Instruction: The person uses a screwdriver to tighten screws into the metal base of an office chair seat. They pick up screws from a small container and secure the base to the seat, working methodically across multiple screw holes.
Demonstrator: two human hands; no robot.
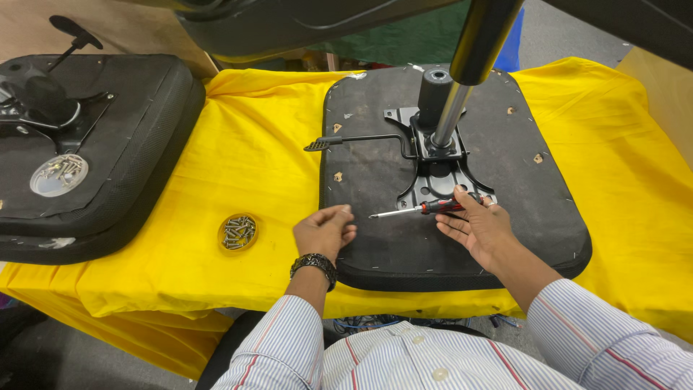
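The red-and-black-handled screwdriver with a bright steel shaft (422, 209) lay almost level across the near part of the upturned black seat pad (375, 238), its long axis running left to right: tip toward the left, handle toward the right. The handle end sat against the near edge of the black metal tilt plate (433, 180) bolted to the pad, below the chrome gas-lift column (451, 115).

The right hand (480, 227) was the nearer of the 2. Its fingers were spread apart, the thumb and fingertips touching the handle from the near side, not yet clamped round it. The left hand (325, 231) rested on the pad's near-left edge, fingers curled loosely together and holding nothing visible; the screwdriver's tip lay just to its right and slightly farther away.

Left of that hand, on the yellow cloth over the desk (245, 159), stood a small round dish of screws (238, 232), apart from both hands.
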